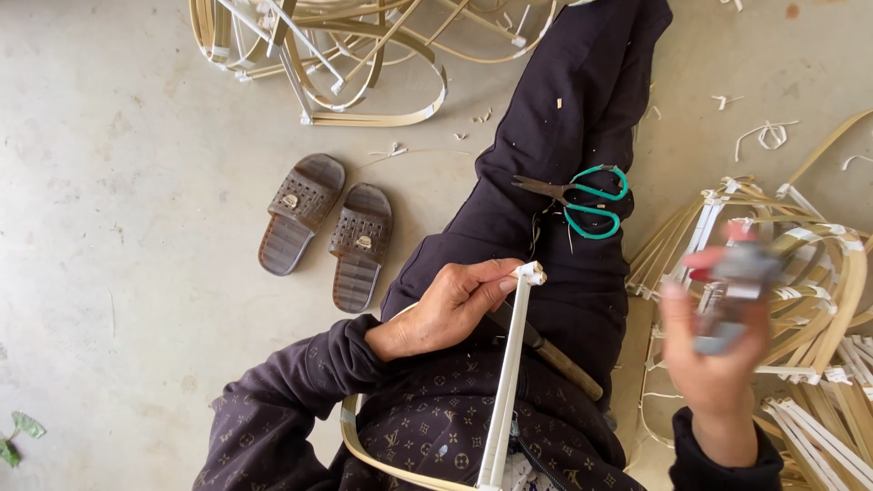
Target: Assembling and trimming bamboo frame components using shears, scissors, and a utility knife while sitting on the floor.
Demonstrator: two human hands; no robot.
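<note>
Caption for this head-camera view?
Left hand pinches a taped cane strip; right hand holds a blurred tool.

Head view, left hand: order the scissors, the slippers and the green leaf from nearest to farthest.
From the left hand, which pinches the taped end of a white strip:
1. Scissors, green-handled, lying on the leg up and to the right.
2. Slippers, brown pair on the floor, up and to the left; not much farther than the scissors.
3. Leaf, far at the lower left edge.

Brown slippers (326, 229) on concrete floor (127, 182), green-handled scissors (577, 200) on lap, bamboo-strip piles (336, 45) around.
</note>
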